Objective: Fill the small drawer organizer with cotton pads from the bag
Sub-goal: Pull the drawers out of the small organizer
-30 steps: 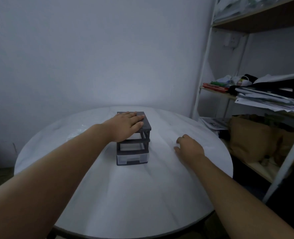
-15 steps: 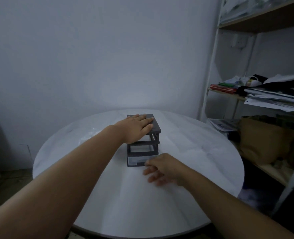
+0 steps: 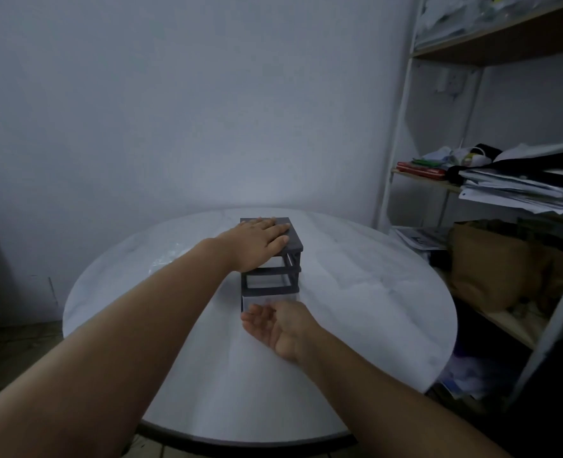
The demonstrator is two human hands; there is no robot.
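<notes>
Right hand moved to the bottom drawer

The right hand [image 3: 280, 328] left the table [image 3: 356, 292] on the organizer's [image 3: 293, 242] right side, crossed to its front facing the near edge, and turned from palm down to palm up, fingertips at the clear bottom drawer [image 3: 270, 299]; whether they gripped it could not be told. That drawer seemed to stand slightly further out

No text, label, brand or number can be read. Dark print is seen on the papers [image 3: 420, 239] right of the table [image 3: 356, 292], but it is too blurred.
</notes>
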